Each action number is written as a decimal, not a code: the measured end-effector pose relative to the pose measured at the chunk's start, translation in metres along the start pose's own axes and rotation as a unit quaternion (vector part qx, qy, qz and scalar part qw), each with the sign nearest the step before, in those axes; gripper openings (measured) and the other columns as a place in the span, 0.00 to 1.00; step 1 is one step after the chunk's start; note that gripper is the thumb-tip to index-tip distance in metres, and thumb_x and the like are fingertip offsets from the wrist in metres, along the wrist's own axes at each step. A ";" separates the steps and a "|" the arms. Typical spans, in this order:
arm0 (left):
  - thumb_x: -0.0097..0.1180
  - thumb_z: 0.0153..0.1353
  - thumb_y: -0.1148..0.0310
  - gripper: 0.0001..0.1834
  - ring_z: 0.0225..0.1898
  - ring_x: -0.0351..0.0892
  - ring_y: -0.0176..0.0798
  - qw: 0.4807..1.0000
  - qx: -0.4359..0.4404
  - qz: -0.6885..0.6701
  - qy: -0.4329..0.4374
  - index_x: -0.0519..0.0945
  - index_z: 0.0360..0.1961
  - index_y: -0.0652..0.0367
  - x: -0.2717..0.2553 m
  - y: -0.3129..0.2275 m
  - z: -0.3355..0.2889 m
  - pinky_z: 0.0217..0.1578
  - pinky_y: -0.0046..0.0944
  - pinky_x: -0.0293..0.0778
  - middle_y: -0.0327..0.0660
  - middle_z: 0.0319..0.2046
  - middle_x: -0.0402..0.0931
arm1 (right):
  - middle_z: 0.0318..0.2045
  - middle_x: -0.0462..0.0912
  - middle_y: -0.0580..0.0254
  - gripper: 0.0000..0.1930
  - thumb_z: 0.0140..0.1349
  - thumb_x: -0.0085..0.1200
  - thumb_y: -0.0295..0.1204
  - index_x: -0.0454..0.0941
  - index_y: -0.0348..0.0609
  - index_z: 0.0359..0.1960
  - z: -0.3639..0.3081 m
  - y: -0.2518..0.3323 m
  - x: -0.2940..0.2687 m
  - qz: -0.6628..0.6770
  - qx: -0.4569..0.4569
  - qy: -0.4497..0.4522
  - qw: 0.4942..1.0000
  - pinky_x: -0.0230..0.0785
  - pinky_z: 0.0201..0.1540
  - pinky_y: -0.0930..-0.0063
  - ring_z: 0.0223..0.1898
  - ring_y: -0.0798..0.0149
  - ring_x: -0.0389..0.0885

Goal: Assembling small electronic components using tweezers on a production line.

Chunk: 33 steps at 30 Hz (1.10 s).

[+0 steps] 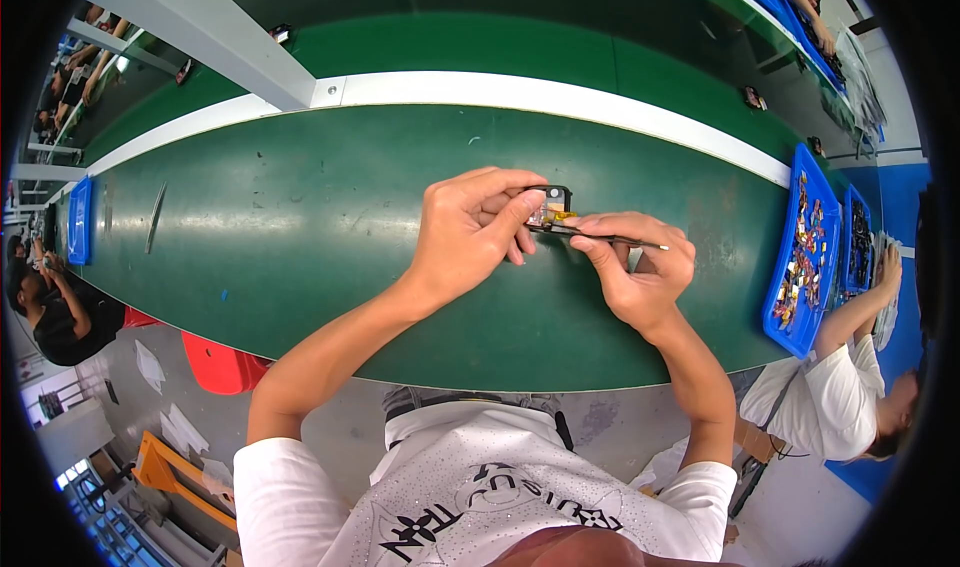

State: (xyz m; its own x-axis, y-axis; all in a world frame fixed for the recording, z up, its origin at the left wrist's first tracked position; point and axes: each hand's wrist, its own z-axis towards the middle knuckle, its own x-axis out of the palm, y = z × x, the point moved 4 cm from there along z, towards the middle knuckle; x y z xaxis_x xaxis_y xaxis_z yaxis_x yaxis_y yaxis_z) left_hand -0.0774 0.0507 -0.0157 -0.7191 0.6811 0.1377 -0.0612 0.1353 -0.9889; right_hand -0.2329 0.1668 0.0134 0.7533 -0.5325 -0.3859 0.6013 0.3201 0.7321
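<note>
Over the green bench, my left hand (462, 229) is closed on a small black-framed electronic housing (553, 193), thumb on its face and fingers behind it. A yellow flexible piece (562, 215) shows at the housing's lower right side. My right hand (645, 267) pinches slim dark tweezers (622, 239) between thumb and fingers. Their pale rear end sticks out to the right, while the working end meets the housing's lower edge. My fingers partly hide the housing's inside and the exact point of contact.
A blue tray (800, 257) of small yellow, orange and dark parts stands at the bench's right end. Metal tweezers (156, 217) lie on the left side of the bench (330, 187). A white rail (480, 89) borders the far edge. Co-workers sit at both sides.
</note>
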 end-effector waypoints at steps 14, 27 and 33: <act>0.58 0.70 0.74 0.17 0.33 0.88 0.39 0.996 -0.066 -0.031 0.046 0.78 0.58 0.71 0.001 -0.001 0.003 0.25 0.33 0.83 0.50 0.37 0.86 | 0.30 0.91 0.63 0.09 0.49 0.72 0.18 0.87 0.43 0.31 0.003 0.012 -0.001 -0.068 -0.079 0.019 0.994 0.59 0.20 0.82 0.22 0.74 0.85; 0.61 0.67 0.76 0.12 0.29 0.86 0.33 0.999 -0.046 -0.001 0.003 0.81 0.50 0.70 0.005 -0.001 -0.002 0.22 0.31 0.82 0.46 0.32 0.85 | 0.36 0.92 0.65 0.17 0.39 0.69 0.16 0.88 0.45 0.34 -0.004 0.017 0.002 -0.127 -0.171 0.042 0.976 0.61 0.22 0.81 0.20 0.73 0.79; 0.62 0.66 0.78 0.13 0.28 0.86 0.33 0.997 -0.043 0.059 -0.003 0.79 0.50 0.70 0.005 -0.004 -0.003 0.23 0.30 0.81 0.46 0.32 0.85 | 0.36 0.91 0.66 0.17 0.38 0.69 0.16 0.87 0.46 0.34 -0.005 0.017 0.004 -0.128 -0.170 0.056 0.976 0.62 0.22 0.81 0.20 0.73 0.79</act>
State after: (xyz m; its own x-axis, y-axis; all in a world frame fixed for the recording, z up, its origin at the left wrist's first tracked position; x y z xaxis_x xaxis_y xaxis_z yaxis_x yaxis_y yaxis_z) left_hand -0.0789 0.0556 -0.0107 -0.7217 0.6919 0.0209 0.0832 0.1167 -0.9897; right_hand -0.2183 0.1734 0.0214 0.5797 -0.5464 -0.6045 0.8129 0.4389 0.3828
